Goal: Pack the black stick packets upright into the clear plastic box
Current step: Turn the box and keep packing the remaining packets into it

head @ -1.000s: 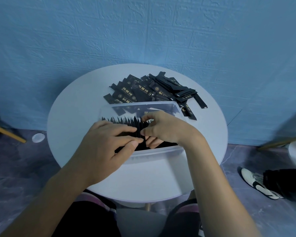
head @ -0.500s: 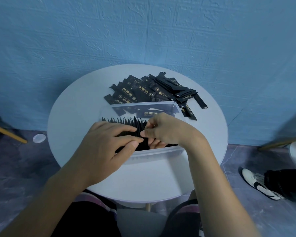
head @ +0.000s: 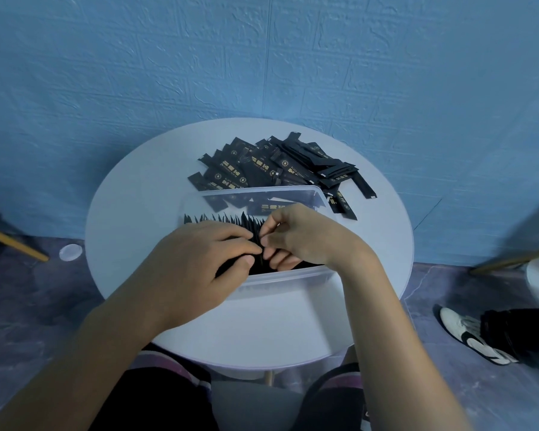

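A clear plastic box (head: 296, 276) stands in the middle of a round white table (head: 271, 331). A row of black stick packets (head: 221, 218) stands upright inside it along the left. My left hand (head: 199, 262) lies flat over that row, fingers pressing the packets together. My right hand (head: 302, 237) is inside the box beside it, thumb and fingers pinched on a black packet at the row's right end. A loose pile of black stick packets (head: 280, 168) with gold print lies on the table behind the box.
A blue textured wall rises right behind the table. On the floor at the left lie a small white lid (head: 71, 252) and a wooden leg (head: 16, 245). Another person's white shoe (head: 467, 335) and dark trouser leg are at the right.
My right hand's fingers have shifted slightly, pinching lower on the packet at the row's end. My left hand has stayed pressed on the row.
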